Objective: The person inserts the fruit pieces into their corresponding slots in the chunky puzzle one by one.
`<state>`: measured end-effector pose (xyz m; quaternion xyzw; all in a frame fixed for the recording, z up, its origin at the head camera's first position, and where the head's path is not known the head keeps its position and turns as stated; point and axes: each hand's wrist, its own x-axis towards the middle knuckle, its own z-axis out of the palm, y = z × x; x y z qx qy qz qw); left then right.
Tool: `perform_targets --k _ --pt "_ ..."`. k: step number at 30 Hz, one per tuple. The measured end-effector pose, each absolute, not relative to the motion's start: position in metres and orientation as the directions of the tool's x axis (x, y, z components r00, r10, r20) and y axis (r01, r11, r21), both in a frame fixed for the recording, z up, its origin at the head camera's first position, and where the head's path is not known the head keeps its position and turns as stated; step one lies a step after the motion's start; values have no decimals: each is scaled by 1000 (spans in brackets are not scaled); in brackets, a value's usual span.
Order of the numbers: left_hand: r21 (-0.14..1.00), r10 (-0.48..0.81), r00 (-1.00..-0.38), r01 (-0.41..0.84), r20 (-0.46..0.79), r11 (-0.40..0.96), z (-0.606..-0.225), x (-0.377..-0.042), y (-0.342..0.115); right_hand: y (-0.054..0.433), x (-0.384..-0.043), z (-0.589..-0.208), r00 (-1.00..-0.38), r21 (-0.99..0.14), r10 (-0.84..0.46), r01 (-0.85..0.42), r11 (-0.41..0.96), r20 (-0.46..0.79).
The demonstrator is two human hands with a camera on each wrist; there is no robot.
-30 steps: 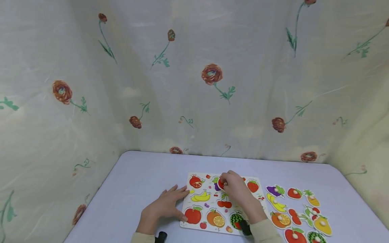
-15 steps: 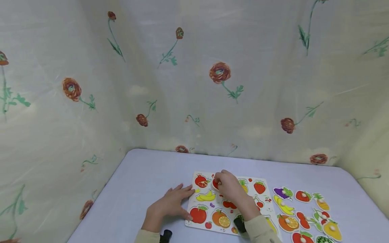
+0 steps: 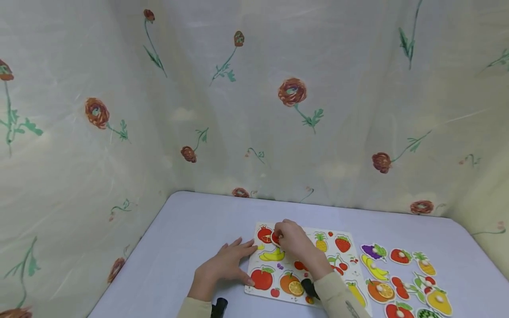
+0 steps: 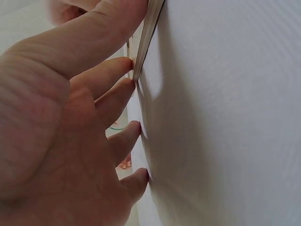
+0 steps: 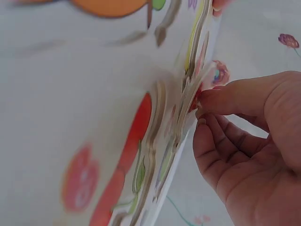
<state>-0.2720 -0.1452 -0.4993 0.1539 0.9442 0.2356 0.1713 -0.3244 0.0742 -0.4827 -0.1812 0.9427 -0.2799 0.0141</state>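
Note:
My right hand [image 3: 296,242] pinches the knob of a red fruit puzzle piece [image 3: 275,239] at the upper left of the white puzzle board [image 3: 253,261]. In the right wrist view the piece [image 5: 188,106] is seen nearly edge-on, thumb and fingertips meeting at its knob. It lies close beside the pomegranate picture [image 3: 264,234] and partly overlaps it; how far it stands off the board is unclear. My left hand [image 3: 224,265] spreads its fingers along the board's left edge, thumb by the apple picture [image 3: 261,279]. Several fingertips touch the table in the left wrist view.
Right of the board lie several loose knobbed pieces, among them grapes [image 3: 373,251], a banana [image 3: 374,268], an orange [image 3: 380,291] and a pineapple [image 3: 424,265]. The white table [image 3: 207,225] backs onto a flowered curtain [image 3: 222,106].
My right hand has carried the red piece leftward across the board, from over the grapes picture to beside the pomegranate picture. My left hand keeps its place at the board's edge. The head view has shifted.

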Motion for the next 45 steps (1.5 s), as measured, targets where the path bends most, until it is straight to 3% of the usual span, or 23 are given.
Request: perform_targets --k 45 --pt "495 374 -891 211 -256 843 -499 -275 -147 36 -347 -489 -922 -541 -386 -347 766 45"
